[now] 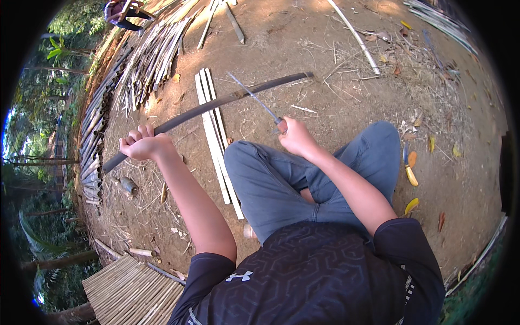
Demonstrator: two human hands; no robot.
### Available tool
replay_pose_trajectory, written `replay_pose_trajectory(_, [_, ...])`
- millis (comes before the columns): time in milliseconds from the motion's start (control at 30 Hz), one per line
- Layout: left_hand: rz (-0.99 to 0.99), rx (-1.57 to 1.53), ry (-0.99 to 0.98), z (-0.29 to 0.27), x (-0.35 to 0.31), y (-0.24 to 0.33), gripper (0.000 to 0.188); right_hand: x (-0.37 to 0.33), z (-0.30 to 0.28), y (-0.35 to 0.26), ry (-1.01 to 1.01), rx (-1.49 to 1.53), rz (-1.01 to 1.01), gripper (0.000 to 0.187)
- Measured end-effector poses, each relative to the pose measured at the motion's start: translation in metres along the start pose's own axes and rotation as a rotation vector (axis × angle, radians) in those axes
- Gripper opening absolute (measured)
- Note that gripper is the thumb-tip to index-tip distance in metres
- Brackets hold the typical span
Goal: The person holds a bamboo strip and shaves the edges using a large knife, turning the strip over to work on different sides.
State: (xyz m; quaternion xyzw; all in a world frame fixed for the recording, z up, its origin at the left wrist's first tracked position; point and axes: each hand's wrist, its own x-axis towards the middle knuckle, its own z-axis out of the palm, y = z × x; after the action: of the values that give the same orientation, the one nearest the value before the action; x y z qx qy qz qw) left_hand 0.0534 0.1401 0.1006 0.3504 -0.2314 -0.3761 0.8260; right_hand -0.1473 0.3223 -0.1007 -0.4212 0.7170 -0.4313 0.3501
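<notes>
I sit cross-legged on bare earth in grey trousers. My left hand (142,145) is closed around a long dark bamboo strip (216,104) that runs from lower left up to the right across the ground. My right hand (295,135) grips the handle of a knife (253,96); its thin blade points up-left and its edge lies across the dark strip near the strip's middle. Under the strip lie a few pale split bamboo slats (214,130), side by side, reaching back toward my left knee.
A large pile of bamboo strips (146,59) lies at the upper left beside stacked bamboo poles (92,141). A woven bamboo mat (127,292) sits at the lower left. Another knife with a yellow handle (409,168) lies on the right. A person (124,13) crouches far off.
</notes>
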Motion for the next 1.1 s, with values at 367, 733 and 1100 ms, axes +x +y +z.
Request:
replay_pose_trajectory(367, [-0.002,0.021,0.041,-0.02,0.012,-0.005,0.036,0.019,0.013,0.012,-0.027,-0.058,0.052,0.016])
replay_pose_trajectory(733, [-0.009,0.008,0.078,-0.027,0.014,-0.006,0.034,0.024,-0.009,0.088,0.173,-0.285,0.298,0.023])
replay_pose_trajectory(1100, [-0.016,0.057,0.062,0.0,0.031,-0.015,0.035,0.12,-0.061,0.149,0.105,-0.335,0.262,0.024])
